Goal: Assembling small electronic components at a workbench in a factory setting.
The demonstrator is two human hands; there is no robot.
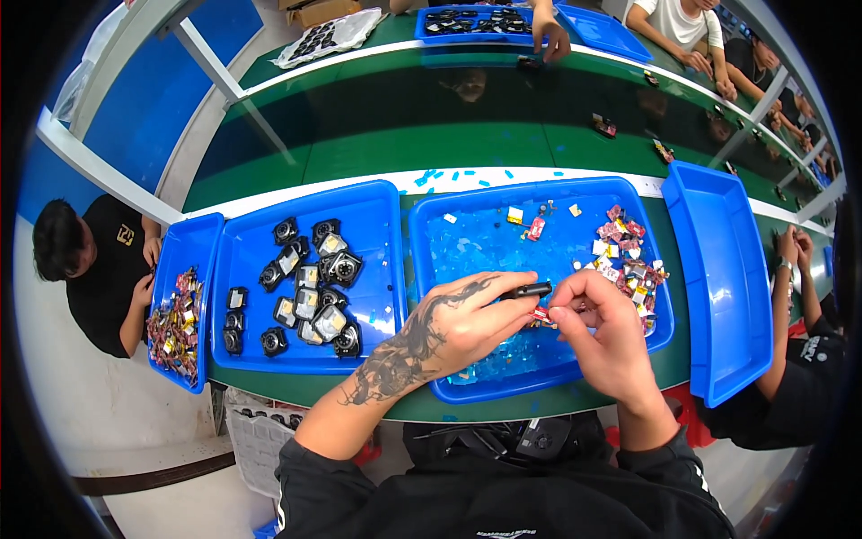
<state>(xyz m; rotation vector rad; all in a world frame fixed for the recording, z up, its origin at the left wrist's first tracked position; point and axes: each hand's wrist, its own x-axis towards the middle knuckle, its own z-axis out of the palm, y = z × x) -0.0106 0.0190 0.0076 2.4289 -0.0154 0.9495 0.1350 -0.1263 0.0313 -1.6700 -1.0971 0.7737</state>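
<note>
My left hand, tattooed across its back, grips a thin black tool whose tip points right. My right hand pinches a small red and white part just under that tool tip. Both hands hover over the middle blue tray, which holds scattered clear blue film scraps and a pile of small red, yellow and white parts at its right side.
A blue tray to the left holds several black round modules. A narrower blue tray further left holds colourful small parts. An empty blue tray stands tilted at the right. Other people sit left, right and across the green bench.
</note>
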